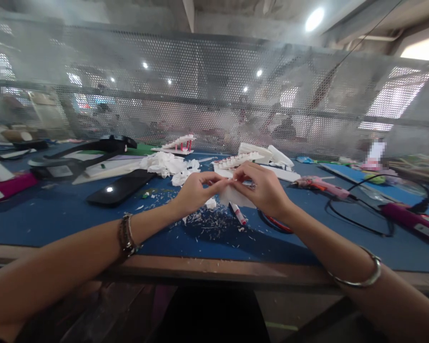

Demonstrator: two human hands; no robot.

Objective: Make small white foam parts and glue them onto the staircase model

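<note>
Both hands meet over the middle of the blue table. My left hand (pixel 199 190) pinches the upper left edge of a thin white sheet (pixel 236 196), thumb and forefinger pressed together. The fingers of my right hand (pixel 262 188) are closed on the same sheet from the right, close to the left fingertips. The sheet hangs below the fingers, above a red and white marker (pixel 238 213). Small white scraps (pixel 214 226) lie scattered under the hands. Just behind them is a white model piece with a toothed edge (pixel 236 161).
A black phone (pixel 121 187) and crumpled tissue (pixel 166 163) lie left. A white model with red posts (pixel 182 144) stands behind. On the right are a pink glue gun (pixel 321 186), its black cable and a magenta power strip (pixel 414 223). A perforated metal screen (pixel 214 95) rises behind the table.
</note>
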